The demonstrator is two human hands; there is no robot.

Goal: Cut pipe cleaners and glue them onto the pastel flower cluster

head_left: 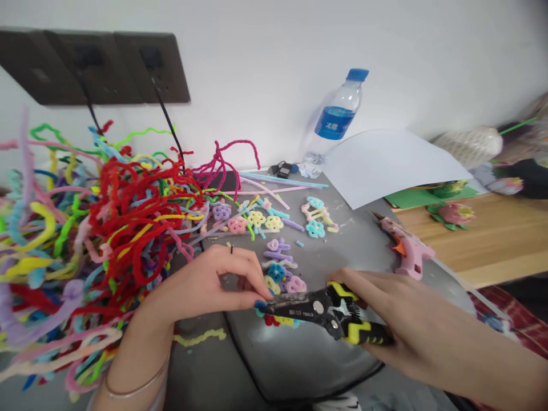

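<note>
I've got R hand clamped on pliers over grey tbl; L hand at tips, can't tell its grip. Bottle by white wall, pipe-cleaner pile below sockets.

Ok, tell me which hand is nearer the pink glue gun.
Right: the right hand, on the pliers, is just in front of the glue gun; the left hand is farther left, at the pliers' tip.

I am facing a plain white wall, where dark socket plates are sitting in a row at my upper left. Below it, a glossy grey tabletop is catching pale light, and a wood-grain surface is adjoining on my right
</note>
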